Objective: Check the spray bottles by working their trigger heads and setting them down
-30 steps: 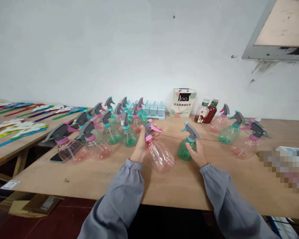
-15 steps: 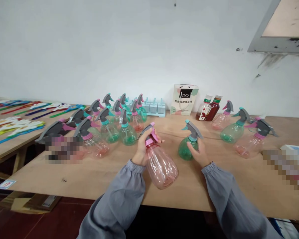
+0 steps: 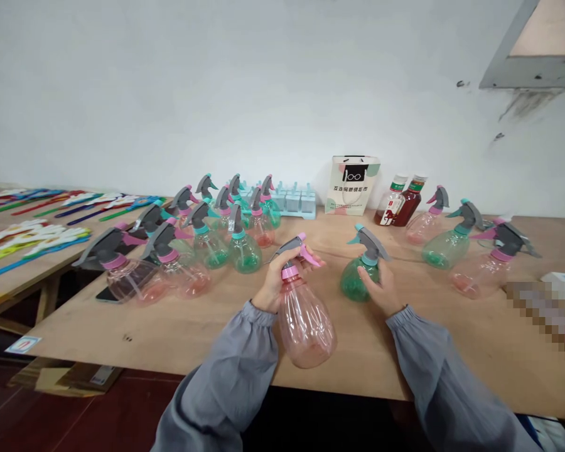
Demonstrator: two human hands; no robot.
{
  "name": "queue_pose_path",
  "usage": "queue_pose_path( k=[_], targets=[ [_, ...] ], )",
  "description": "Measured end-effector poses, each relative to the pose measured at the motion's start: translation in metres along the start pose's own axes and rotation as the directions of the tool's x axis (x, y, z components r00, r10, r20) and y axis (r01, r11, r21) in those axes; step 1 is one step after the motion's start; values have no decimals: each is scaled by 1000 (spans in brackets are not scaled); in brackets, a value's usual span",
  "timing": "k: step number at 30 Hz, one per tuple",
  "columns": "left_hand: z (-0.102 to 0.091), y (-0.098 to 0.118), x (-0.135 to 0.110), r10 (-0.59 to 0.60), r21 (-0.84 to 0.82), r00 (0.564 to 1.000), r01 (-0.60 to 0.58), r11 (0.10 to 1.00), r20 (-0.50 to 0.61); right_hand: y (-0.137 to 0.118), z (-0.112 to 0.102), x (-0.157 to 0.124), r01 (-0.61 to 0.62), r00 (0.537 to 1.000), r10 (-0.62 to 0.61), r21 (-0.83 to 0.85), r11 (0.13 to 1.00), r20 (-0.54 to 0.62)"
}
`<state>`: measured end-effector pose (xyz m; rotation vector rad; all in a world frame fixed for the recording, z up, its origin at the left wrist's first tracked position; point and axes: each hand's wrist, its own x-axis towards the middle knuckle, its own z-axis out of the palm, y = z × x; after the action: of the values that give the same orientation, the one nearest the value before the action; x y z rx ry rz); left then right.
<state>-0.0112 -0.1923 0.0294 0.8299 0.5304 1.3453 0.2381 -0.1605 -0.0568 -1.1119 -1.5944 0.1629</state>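
Note:
My left hand (image 3: pixel 281 276) is wrapped round the neck of a clear pink spray bottle (image 3: pixel 307 323), just under its grey and pink trigger head. That bottle is tilted, its base toward me and a little to the right, near the front of the table. To the right, my right hand (image 3: pixel 380 284) grips the side of a green spray bottle (image 3: pixel 353 279) with a grey and teal head. Its thumb lies across the front of the bottle, and the other fingers are mostly hidden behind. The green bottle stands roughly upright on the wooden table (image 3: pixel 207 333).
Several pink and green spray bottles (image 3: pixel 245 254) crowd the left, some before a pale blue mould rack (image 3: pixel 294 201). A paper bag (image 3: pixel 351 188) and two red-brown bottles (image 3: pixel 408 201) stand by the wall. More spray bottles (image 3: pixel 480 273) are at right. Colourful flower sticks (image 3: pixel 37 242) cover another table.
The pink bottle has swung closer to upright in my left hand, its base lower and its trigger turned outward. My right hand keeps its hold on the green bottle. The view has shifted slightly.

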Motion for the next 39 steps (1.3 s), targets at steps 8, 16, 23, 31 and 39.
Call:
queue_pose_path(
  k=[8,16,23,31,39],
  targets=[
    [-3,-5,1,45,104,999,-45,994,0,0,0,0,-16,1000,16,8,1000,-14],
    [-2,-6,3,36,108,994,-25,994,-101,0,0,-1,-28,1000,28,-10,1000,-11],
    [-3,-6,5,22,88,1000,-20,996,-17,-2,0,0,-10,1000,10,-11,1000,-6],
    [-1,-2,0,32,151,990,-11,988,-137,3,0,-1,-25,1000,25,-6,1000,-12],
    [-8,23,-4,281,402,957,-284,870,68,1,0,1,-28,1000,28,7,1000,-13]
  ],
)
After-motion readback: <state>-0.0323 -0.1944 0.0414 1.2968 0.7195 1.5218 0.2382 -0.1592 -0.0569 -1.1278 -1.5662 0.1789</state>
